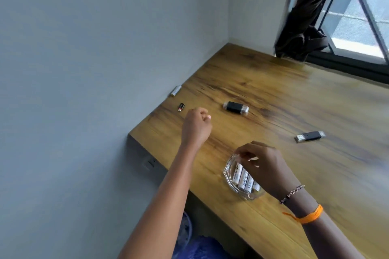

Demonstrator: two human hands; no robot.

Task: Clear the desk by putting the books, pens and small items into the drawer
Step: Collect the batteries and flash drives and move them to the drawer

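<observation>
Head view: right hand [260, 161] hovers over glass dish [228, 169] of batteries [244, 177], fingertips pinched; whether they hold anything is unclear. Left hand [196, 125] curled, apparently empty, near small stick [181, 107], probably collecting it. Drawer unseen.

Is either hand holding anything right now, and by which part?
Left hand is curled, holding nothing visible. Right hand hovers over the dish of batteries; any hold cannot be told.
</observation>
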